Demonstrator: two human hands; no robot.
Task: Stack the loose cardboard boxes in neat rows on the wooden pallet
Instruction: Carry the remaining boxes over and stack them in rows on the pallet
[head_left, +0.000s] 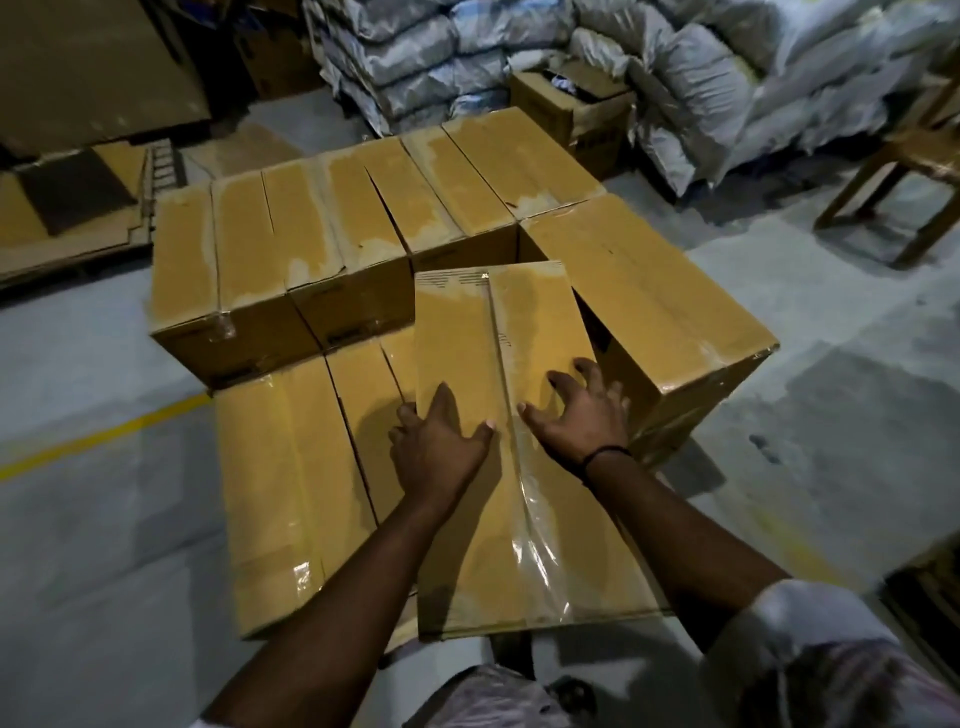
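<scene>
A long taped cardboard box (524, 332) lies lengthwise in front of me, on top of lower boxes. My left hand (439, 447) rests flat on its top, fingers wrapping its left edge. My right hand (579, 415) hovers on the top with fingers spread and curled. Two lower boxes (291, 478) lie to the left of it. A raised row of several boxes (332, 234) stands behind, and one big box (649, 306) sits askew at the right. The wooden pallet is hidden under the boxes.
Flattened cardboard (72, 218) is piled at the far left. Stacked grey sacks (701, 67) and an open carton (576, 104) fill the back. A wooden stool (893, 176) stands at the right. A yellow floor line (104, 436) crosses the grey concrete at the left.
</scene>
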